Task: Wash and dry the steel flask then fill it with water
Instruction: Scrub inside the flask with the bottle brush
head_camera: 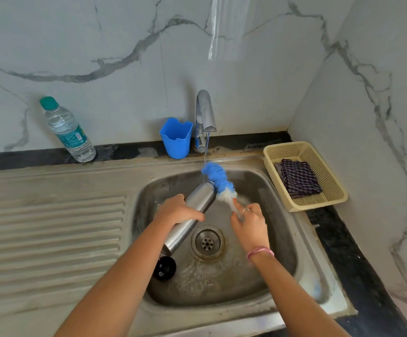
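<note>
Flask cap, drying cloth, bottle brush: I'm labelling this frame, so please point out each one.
flask cap (165,268), head view, on its black top, lying in the sink basin.
drying cloth (298,178), head view, middle of the folded checked fabric in the basket.
bottle brush (215,175), head view, on its blue bristles.

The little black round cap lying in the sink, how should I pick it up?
Probably best from above, pinching the rim of the black round cap with fingers on opposite sides. It lies flat on the floor of the steel sink, near the left wall and just below the steel flask, so its top is open to reach.
</note>
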The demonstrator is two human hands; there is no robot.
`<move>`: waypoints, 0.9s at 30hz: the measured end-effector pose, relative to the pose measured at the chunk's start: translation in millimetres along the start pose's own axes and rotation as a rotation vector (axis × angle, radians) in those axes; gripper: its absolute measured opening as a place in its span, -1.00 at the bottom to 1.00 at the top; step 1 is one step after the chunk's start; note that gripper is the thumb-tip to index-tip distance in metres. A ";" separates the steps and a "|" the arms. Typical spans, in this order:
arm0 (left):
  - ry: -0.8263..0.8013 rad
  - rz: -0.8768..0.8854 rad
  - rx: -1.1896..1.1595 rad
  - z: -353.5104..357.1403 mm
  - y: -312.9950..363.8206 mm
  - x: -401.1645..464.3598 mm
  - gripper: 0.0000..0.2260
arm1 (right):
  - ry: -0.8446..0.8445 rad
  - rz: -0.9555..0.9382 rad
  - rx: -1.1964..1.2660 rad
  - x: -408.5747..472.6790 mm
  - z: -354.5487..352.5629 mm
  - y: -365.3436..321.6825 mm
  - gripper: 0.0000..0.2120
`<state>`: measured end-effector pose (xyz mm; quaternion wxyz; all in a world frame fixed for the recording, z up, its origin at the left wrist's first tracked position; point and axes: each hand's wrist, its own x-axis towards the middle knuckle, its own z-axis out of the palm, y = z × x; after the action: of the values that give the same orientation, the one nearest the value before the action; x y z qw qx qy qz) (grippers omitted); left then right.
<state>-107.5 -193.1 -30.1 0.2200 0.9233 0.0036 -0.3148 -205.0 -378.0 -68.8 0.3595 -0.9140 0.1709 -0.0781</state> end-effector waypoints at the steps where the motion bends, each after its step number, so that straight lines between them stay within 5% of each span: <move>1: 0.013 0.003 0.085 -4.4 0.3 -0.9 -0.19 | -0.014 0.053 0.030 2.6 -1.8 1.3 -0.61; 6: -0.041 -0.011 0.113 -32.0 4.5 -4.4 -0.31 | -0.063 0.191 0.088 -7.9 -1.1 16.0 -0.63; 10: -0.278 -0.212 -0.484 -41.0 1.0 -1.4 -0.33 | -0.066 0.300 0.191 -20.3 0.4 23.3 -0.63; 15: -0.641 -0.258 -1.159 -24.4 -4.4 0.9 -0.40 | -0.076 0.374 0.288 -27.2 -4.6 30.6 -0.64; 17: -0.668 -0.321 -1.439 -14.0 -6.2 5.8 -0.50 | -0.059 0.422 0.339 -29.9 -5.2 33.8 -0.65; 27: -0.849 -0.445 -2.109 1.0 7.7 43.2 -0.31 | -0.042 0.549 0.467 -47.9 -6.3 36.1 -0.69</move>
<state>-72.4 -206.2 -52.8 0.8040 0.0802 0.3527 -0.4720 -260.4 -389.0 -89.8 0.5695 -0.7288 0.3803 0.0032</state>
